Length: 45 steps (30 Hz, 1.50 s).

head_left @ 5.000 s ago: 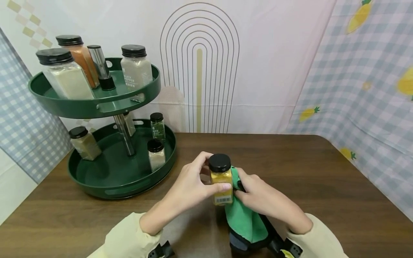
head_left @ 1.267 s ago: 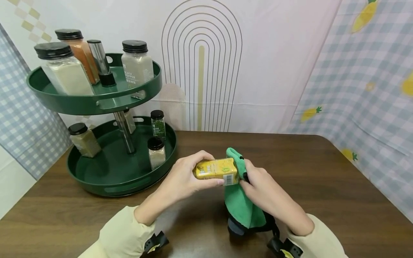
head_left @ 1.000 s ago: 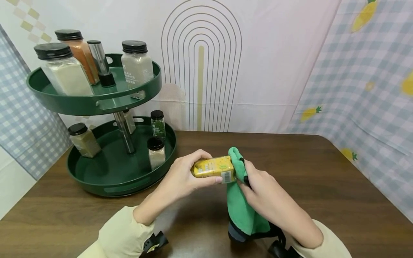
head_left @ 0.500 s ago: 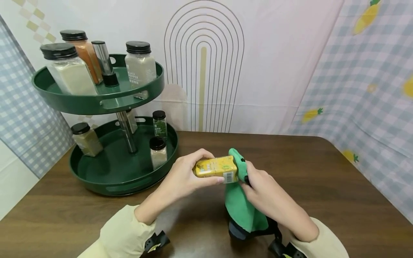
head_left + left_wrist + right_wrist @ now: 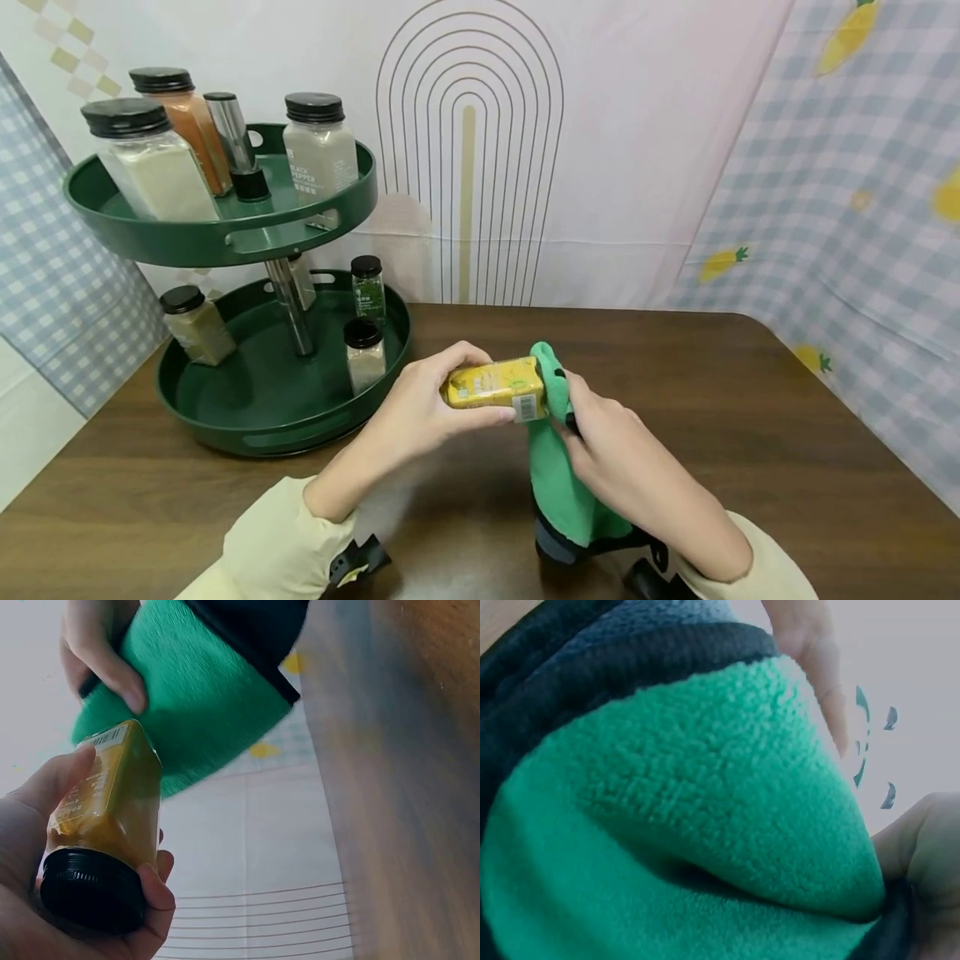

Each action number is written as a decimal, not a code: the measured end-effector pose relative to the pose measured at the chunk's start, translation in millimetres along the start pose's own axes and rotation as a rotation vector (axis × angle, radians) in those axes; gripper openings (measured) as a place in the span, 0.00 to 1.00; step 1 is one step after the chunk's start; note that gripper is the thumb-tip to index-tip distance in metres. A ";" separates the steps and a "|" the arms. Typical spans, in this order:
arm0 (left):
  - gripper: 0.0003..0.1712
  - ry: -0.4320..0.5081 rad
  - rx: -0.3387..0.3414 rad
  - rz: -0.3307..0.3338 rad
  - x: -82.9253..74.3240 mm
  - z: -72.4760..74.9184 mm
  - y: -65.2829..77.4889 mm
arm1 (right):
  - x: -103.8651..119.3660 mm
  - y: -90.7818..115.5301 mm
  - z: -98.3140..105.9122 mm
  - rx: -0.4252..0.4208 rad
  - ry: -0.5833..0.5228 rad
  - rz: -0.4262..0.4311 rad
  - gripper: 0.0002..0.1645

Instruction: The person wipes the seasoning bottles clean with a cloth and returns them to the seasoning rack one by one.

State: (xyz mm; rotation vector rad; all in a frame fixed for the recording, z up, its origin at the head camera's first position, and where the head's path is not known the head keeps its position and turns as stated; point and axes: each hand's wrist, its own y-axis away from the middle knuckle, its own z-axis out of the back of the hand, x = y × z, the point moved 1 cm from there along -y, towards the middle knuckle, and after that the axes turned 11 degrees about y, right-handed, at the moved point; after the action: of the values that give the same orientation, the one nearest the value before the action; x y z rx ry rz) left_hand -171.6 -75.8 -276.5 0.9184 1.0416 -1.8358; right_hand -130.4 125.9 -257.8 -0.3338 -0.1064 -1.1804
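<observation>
My left hand [image 5: 420, 408] grips a small spice jar [image 5: 495, 383] with yellow contents and a barcode label, held on its side above the table. Its black lid [image 5: 94, 889] sits in the palm in the left wrist view, and the jar's base points right. With fingers and thumb my right hand [image 5: 611, 433] holds a green cleaning cloth [image 5: 558, 479] with black edging, bunched against the base. The cloth's grey-blue back shows at its lower edge and it hangs down toward the table. In the right wrist view the fuzzy cloth [image 5: 705, 742] hides the jar.
A green two-tier turntable rack [image 5: 262, 433] stands at the left. Its upper tray [image 5: 172, 242] bears large jars and a silver-and-black cylinder; smaller jars, such as a green-labelled one [image 5: 369, 292], stand on the lower tray. Behind the wooden table [image 5: 675, 367] hangs a patterned curtain [image 5: 637, 167].
The jar, upright with its lid on top 5 seconds ago, now lies tipped sideways, base against the cloth. Over the last second both hands shift only slightly, the cloth staying at the base.
</observation>
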 end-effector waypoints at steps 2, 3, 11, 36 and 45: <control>0.23 -0.003 -0.001 0.006 0.5 1.3 -0.8 | 3.3 5.1 4.1 -0.003 0.012 0.001 0.22; 0.23 -0.005 0.000 0.010 0.8 1.6 -1.1 | 4.3 7.1 5.7 -0.004 0.021 0.002 0.23; 0.23 -0.018 -0.005 -0.005 3.1 -1.8 -2.8 | -3.5 0.3 1.0 0.001 -0.008 0.037 0.23; 0.24 0.041 0.012 0.054 3.4 -0.4 -0.3 | 3.6 9.5 10.0 0.026 0.044 0.024 0.25; 0.23 0.011 0.024 -0.002 -4.8 -3.5 2.0 | -11.2 -5.0 -2.0 0.059 -0.033 0.049 0.23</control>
State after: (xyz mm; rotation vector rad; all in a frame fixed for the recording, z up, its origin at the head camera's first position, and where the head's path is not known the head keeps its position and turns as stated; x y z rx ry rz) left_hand -167.2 -71.9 -274.3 0.9429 1.0299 -1.8499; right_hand -139.5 133.5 -261.5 -0.3020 -0.1606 -1.1213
